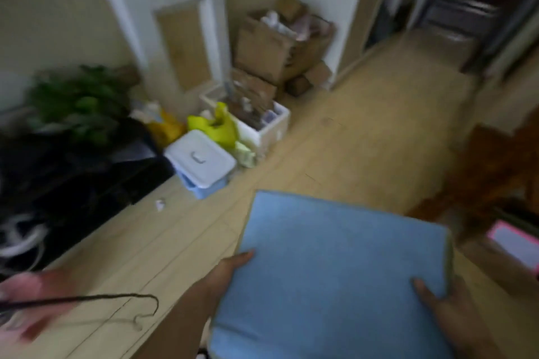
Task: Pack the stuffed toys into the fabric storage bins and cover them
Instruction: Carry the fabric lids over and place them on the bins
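Observation:
A blue fabric storage bin (332, 271) with its flat blue lid on top fills the lower middle of the blurred head view. My left hand (230, 268) grips its left edge, thumb over the lid. At the lid's near right corner my right hand (446, 312) holds on, also with the thumb on top. The bin is off the floor, carried between both hands. Its inside is hidden by the lid, and no stuffed toys show.
A white-lidded blue plastic box (201, 163), yellow bags (215, 125), a white foam box (262, 122) and stacked cardboard boxes (280, 44) crowd the far wall. Dark furniture (73, 178) stands left, brown wooden furniture (493, 172) right. A pink blurred item (32, 303) with a dark cord lies at lower left.

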Motion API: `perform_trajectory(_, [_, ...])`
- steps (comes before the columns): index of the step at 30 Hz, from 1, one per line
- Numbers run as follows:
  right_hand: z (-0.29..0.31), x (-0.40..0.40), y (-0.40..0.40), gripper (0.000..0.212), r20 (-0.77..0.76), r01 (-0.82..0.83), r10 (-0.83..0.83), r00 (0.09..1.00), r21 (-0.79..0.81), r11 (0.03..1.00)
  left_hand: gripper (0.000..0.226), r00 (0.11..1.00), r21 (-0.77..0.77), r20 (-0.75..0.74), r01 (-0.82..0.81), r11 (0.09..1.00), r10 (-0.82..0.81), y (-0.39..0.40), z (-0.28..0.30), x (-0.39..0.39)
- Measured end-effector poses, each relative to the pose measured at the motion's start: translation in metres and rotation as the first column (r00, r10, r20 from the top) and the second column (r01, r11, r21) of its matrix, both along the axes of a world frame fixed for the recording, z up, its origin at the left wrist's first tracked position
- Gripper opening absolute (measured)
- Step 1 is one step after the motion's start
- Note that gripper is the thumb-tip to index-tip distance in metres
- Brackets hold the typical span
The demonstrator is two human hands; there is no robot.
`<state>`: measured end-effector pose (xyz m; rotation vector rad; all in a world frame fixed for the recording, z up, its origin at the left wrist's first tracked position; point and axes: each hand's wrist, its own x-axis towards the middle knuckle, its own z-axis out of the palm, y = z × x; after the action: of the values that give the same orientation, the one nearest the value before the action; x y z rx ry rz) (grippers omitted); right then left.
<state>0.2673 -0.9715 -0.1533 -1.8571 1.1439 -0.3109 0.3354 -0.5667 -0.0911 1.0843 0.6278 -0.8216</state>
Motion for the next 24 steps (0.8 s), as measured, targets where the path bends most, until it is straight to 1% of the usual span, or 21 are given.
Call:
perform_trajectory(1, [0.043, 0.029, 0.042, 0.042, -0.005, -0.23, 0.23, 0.973, 0.062, 0.971, 0.032, 0.999, 0.016, 0.011, -0.042, 0.999, 0.041, 0.026, 0.014, -0.003])
perform_trajectory(2, [0.08, 0.034, 0.083, 0.044, -0.004, -0.368, 0.368, 0.93, 0.035, 0.929, 0.037, 0.998, 0.045, 0.032, -0.064, 0.997, 0.063, 0.057, 0.025, -0.013])
perform_trajectory(3, [0.1, 0.046, 0.121, 0.046, 0.006, -0.47, 0.472, 0.881, 0.118, 0.875, 0.042, 0.992, 0.064, 0.051, -0.114, 0.991, 0.111, 0.088, 0.035, -0.024])
perform_trajectory(4, [0.105, 0.061, 0.153, 0.05, 0.067, -0.556, 0.553, 0.831, 0.125, 0.821, 0.044, 0.982, 0.084, 0.076, -0.178, 0.98, 0.172, 0.118, 0.041, -0.035])
perform_trajectory(6, [0.116, 0.085, 0.217, 0.067, 0.13, -0.693, 0.681, 0.72, 0.101, 0.714, 0.041, 0.953, 0.113, 0.114, -0.294, 0.949, 0.281, 0.178, 0.048, -0.067])
perform_trajectory(7, [0.121, 0.094, 0.256, 0.073, 0.123, -0.715, 0.705, 0.698, 0.064, 0.696, 0.038, 0.93, 0.127, 0.15, -0.356, 0.926, 0.336, 0.208, 0.053, -0.086])
perform_trajectory(8, [0.124, 0.097, 0.295, 0.075, 0.125, -0.761, 0.752, 0.647, 0.054, 0.646, 0.034, 0.9, 0.123, 0.187, -0.419, 0.9, 0.394, 0.238, 0.056, -0.106])
perform_trajectory(10, [0.136, 0.092, 0.372, 0.062, 0.141, -0.83, 0.82, 0.554, 0.026, 0.557, 0.031, 0.829, 0.163, 0.236, -0.549, 0.82, 0.507, 0.296, 0.064, -0.147])
perform_trajectory(13, [0.134, 0.083, 0.483, 0.045, 0.136, -0.91, 0.901, 0.413, 0.1, 0.402, 0.031, 0.721, 0.247, 0.332, -0.689, 0.682, 0.608, 0.38, 0.069, -0.214])
perform_trajectory(15, [0.128, 0.07, 0.56, 0.038, 0.167, -0.948, 0.936, 0.31, 0.125, 0.292, 0.033, 0.657, 0.283, 0.345, -0.753, 0.593, 0.67, 0.437, 0.07, -0.257])
perform_trajectory(17, [0.124, 0.054, 0.636, 0.027, 0.182, -0.966, 0.956, 0.231, 0.162, 0.203, 0.033, 0.591, 0.295, 0.343, -0.806, 0.514, 0.73, 0.492, 0.067, -0.301])
perform_trajectory(19, [0.12, 0.037, 0.711, 0.021, 0.192, -0.977, 0.971, 0.145, 0.184, 0.11, 0.04, 0.529, 0.3, 0.341, -0.845, 0.443, 0.777, 0.541, 0.063, -0.346])
perform_trajectory(22, [0.121, 0.005, 0.813, 0.024, 0.224, -0.982, 0.973, 0.051, 0.189, 0.008, 0.072, 0.435, 0.253, 0.34, -0.896, 0.365, 0.834, 0.608, 0.065, -0.401])
perform_trajectory(23, [0.124, -0.005, 0.844, 0.024, 0.246, -0.981, 0.969, 0.023, 0.192, -0.025, 0.075, 0.413, 0.239, 0.345, -0.907, 0.346, 0.843, 0.628, 0.063, -0.415])
perform_trajectory(24, [0.125, -0.012, 0.874, 0.021, 0.25, -0.981, 0.968, 0.0, 0.189, -0.049, 0.072, 0.387, 0.229, 0.351, -0.918, 0.322, 0.853, 0.647, 0.063, -0.427])
